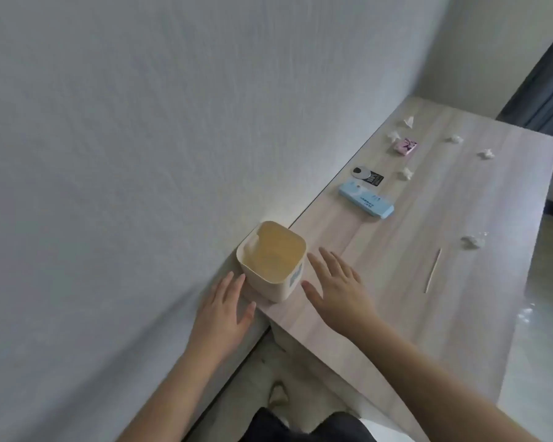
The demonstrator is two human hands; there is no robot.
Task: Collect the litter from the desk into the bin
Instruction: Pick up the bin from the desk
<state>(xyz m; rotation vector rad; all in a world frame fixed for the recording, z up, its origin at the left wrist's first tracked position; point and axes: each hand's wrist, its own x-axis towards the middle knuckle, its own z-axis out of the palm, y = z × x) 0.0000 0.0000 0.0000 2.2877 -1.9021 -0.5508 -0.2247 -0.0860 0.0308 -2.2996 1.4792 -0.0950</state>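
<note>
Both hands flat and spread, fingers splayed — left hand (221,309) and right hand (334,287) flanking the cream bin (273,261) at the counter's (380,266) near left corner, gripping nothing. Crumpled tissue (472,241) lies far right beside a thin stick (432,270). The bin's blue label and the blue pack's (366,200) print — too blurred to read.

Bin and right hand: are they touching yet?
Apart. The head view shows a strip of bare desk between the bin and the open right hand, which is beside it, fingers spread.
</note>
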